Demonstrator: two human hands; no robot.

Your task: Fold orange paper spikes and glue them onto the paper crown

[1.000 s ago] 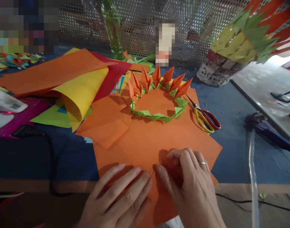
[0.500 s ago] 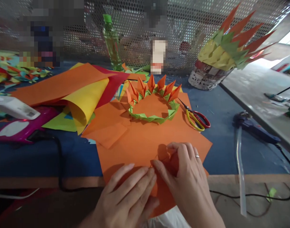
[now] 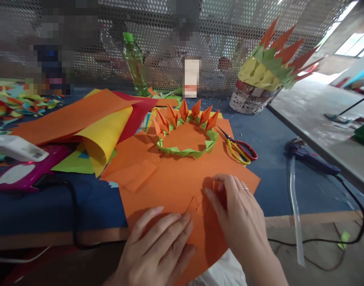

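Blue bench (image 3: pixel 271 190), perforated screen (image 3: pixel 159 29) behind, orange paper (image 3: pixel 176 178) overhanging the near edge! Left hand (image 3: pixel 164 242) rests on it, fingers loosely spread; right hand (image 3: pixel 234 198) curls over it, pinching or not, can't tell. Looks like folding: next move calls for careful lining-up.

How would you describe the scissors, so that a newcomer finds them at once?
On the blue table, find the orange paper lying flat. Across its right edge, just right of the green folded-paper ring, lie the scissors. Their dark blades, one yellow handle and one red set them apart.
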